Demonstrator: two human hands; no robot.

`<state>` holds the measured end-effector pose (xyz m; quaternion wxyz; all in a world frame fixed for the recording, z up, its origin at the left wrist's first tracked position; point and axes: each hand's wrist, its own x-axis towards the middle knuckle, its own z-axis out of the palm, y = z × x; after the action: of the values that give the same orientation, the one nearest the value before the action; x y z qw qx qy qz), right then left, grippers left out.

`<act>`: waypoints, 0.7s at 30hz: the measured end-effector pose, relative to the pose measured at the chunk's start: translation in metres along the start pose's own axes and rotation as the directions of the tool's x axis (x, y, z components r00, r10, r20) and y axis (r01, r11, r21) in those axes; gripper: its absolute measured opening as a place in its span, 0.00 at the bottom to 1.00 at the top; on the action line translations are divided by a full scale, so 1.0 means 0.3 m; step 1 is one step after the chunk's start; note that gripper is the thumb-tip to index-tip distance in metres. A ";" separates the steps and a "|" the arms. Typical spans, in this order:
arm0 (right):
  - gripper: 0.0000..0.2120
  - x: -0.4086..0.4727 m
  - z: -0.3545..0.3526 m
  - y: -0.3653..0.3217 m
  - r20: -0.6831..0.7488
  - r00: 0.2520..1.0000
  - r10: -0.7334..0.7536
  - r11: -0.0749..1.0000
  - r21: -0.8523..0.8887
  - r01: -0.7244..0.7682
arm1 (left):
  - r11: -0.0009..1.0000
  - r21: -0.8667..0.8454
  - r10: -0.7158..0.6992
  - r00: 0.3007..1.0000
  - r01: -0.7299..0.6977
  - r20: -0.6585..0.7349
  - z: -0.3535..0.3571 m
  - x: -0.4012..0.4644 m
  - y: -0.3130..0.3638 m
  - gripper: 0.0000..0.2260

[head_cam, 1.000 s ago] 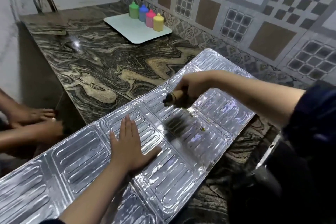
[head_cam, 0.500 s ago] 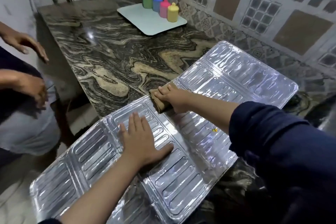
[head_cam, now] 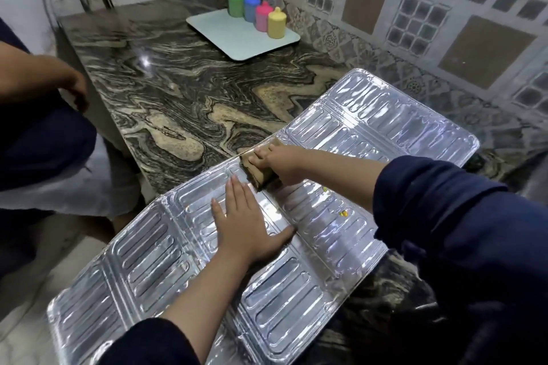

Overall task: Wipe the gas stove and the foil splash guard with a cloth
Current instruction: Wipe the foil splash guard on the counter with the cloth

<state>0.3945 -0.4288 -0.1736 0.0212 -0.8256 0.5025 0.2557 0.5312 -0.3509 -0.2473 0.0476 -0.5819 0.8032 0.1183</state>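
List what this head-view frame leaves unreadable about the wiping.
- Gas stove: not in the head view at all.
- Cloth: mostly covered by the right hand; its underside contact is hidden.
- Foil splash guard: near end cut off by the bottom edge and sleeves.
- Yellow specks: too small to identify.

Your foil splash guard point(head_cam: 311, 246) lies flat across the near edge of the countertop point(head_cam: 184, 92), with its left panels overhanging the floor. Your left hand point(head_cam: 246, 225) lies flat on the guard's middle panel. Your right hand point(head_cam: 281, 163) is just beyond it, at the guard's far edge, gripping the cloth point(head_cam: 256, 172) against the foil. Behind the guard, at the counter's far end, a tray point(head_cam: 237, 38) sits against the tiled wall point(head_cam: 415, 9). Four bottles point(head_cam: 256, 15) stand in a row along the tray's wall side. A second person point(head_cam: 38, 127) is at the left of the counter.
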 end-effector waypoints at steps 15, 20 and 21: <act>0.33 -0.438 0.051 0.014 0.316 0.943 -0.102 0.962 0.273 0.013 | 1.000 0.000 0.006 1.000 -0.006 0.024 -0.001 0.004 -0.006 0.61; 0.35 -0.469 0.083 0.026 0.467 0.880 -0.083 0.961 0.270 -0.053 | 1.000 -0.002 0.004 1.000 -0.004 0.023 0.002 0.003 -0.009 0.61; 0.35 -0.477 0.089 0.028 0.509 0.857 -0.080 0.955 0.285 -0.080 | 1.000 -0.005 0.006 1.000 -0.006 0.018 0.002 0.002 -0.009 0.61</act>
<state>0.3245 -0.3079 -0.1313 0.2780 -0.7144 0.5109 0.3889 0.5336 -0.3522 -0.2485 0.0530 -0.5784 0.8042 0.1257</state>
